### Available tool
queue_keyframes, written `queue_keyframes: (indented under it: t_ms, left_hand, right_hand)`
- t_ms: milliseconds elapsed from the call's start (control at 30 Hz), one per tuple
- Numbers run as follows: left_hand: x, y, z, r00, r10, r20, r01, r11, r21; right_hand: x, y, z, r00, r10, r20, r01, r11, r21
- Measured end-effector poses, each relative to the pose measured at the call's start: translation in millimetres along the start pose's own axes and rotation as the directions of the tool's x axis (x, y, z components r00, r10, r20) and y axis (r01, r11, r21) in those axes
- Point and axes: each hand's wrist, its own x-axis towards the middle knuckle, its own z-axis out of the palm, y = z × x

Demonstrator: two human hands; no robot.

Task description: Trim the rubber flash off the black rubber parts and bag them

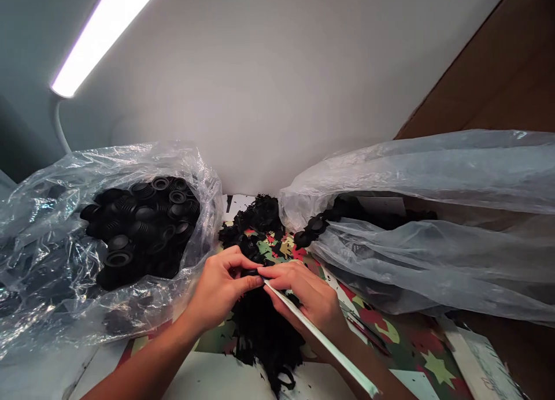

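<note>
Just in front of me, my left hand (pixel 217 290) pinches a small black rubber piece (pixel 249 272) between thumb and fingers. My right hand (pixel 310 296) is closed on a long, thin white tool (pixel 323 339). Its tip end meets the black piece, and the fingertips of both hands nearly touch there. The tool's long end slants down to the lower right, over my right wrist. What kind of tool it is, I cannot make out. Beneath the hands lies a heap of black rubber trimmings (pixel 269 342). My fingers hide most of the held piece.
At left, a clear plastic bag (pixel 208 192) holds many ribbed black rubber parts (pixel 143 221). Another plastic bag (pixel 411 250) lies open at right with black parts (pixel 318 223) at its mouth. A camouflage-patterned surface (pixel 416 348), slim tools (pixel 368 330), a lamp (pixel 104 36) and cardboard (pixel 494 70) also show.
</note>
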Motion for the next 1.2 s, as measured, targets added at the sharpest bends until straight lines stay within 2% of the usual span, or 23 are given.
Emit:
queue_keyframes:
  t_ms: [200,433,667,733,800,867,900,967,1033,1100,1200]
  left_hand:
    - [0,-1,0.8,1.000,0.001,-0.003,-0.001,1.000,0.012]
    - [3,0,-1.1,1.000,0.024,0.013,-0.024,1.000,-0.004]
    - [-2,-1,1.5,0.999,0.035,0.035,-0.032,0.996,-0.081]
    - [-3,1,-0.5,0.996,0.092,0.012,-0.092,0.996,-0.009]
    - [0,7,-9.9,0.983,0.185,-0.005,-0.182,0.971,0.154]
    - [9,17,-29.6,0.956,0.291,-0.035,-0.256,0.887,0.384]
    - [16,23,-43.2,0.936,0.346,-0.065,-0.267,0.817,0.511]
    - [32,36,-75.2,0.902,0.409,-0.140,-0.172,0.636,0.752]
    - [52,45,-108.0,0.919,0.342,-0.197,0.036,0.422,0.906]
    - [71,50,-134.4,0.929,0.220,-0.298,0.246,0.235,0.940]
    - [93,48,-152.3,0.924,0.175,-0.339,0.302,0.207,0.931]
  right_hand:
    - [-3,2,7,0.997,-0.073,0.005,0.073,0.992,-0.098]
    - [-12,4,22,0.996,-0.084,-0.029,0.078,0.982,-0.170]
    - [-6,14,10,0.997,0.017,-0.072,-0.032,0.975,-0.222]
    - [-7,20,7,0.996,0.038,-0.077,-0.053,0.976,-0.213]
    - [-8,26,6,0.992,0.088,-0.089,-0.104,0.976,-0.191]
    - [-10,33,5,0.983,0.153,-0.104,-0.168,0.972,-0.164]
    - [-11,36,4,0.973,0.195,-0.123,-0.212,0.966,-0.147]
    - [-11,39,0,0.941,0.300,-0.159,-0.321,0.939,-0.125]
    - [-10,40,-5,0.887,0.418,-0.194,-0.443,0.890,-0.109]
    - [-8,40,-11,0.829,0.518,-0.210,-0.542,0.837,-0.075]
    - [-4,40,-17,0.792,0.580,-0.189,-0.595,0.803,-0.033]
